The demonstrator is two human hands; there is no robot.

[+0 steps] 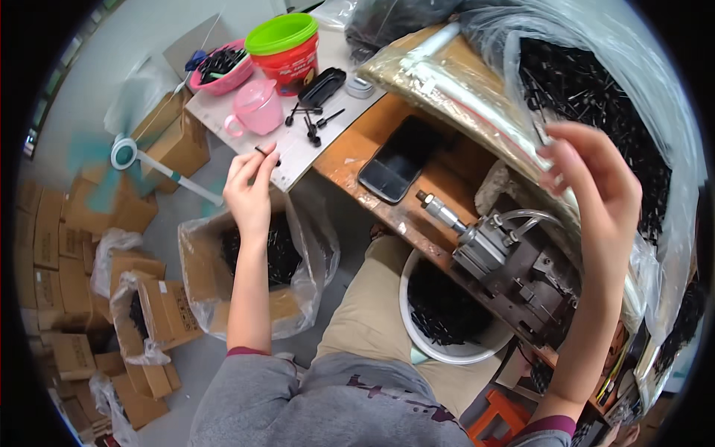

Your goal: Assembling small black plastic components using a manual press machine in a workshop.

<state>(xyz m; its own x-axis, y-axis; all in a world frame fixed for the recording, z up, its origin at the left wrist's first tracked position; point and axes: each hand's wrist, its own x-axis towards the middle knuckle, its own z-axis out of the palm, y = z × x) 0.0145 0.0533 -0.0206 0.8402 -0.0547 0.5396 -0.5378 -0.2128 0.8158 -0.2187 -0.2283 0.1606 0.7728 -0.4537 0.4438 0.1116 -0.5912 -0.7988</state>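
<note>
My left hand (249, 190) is raised over the near corner of a white board (290, 149) and pinches a small thin black part (267, 154) between thumb and fingers. Several similar black pin-like parts (309, 119) lie loose on that board. My right hand (592, 179) is lifted at the right, fingers curled against the clear plastic of a big bag of black parts (596, 82); I cannot tell whether it holds anything. Below it sits a small metal press-like machine (506, 261) on the wooden bench (350, 160).
A black phone (398, 160) lies on the bench. A pink cup (257, 108), red bucket with green lid (287, 48), pink basket and black tray stand behind. A white bucket of black parts (443, 309) sits at my knees, a bagged box (257, 268) at left, cardboard boxes and a fan beyond.
</note>
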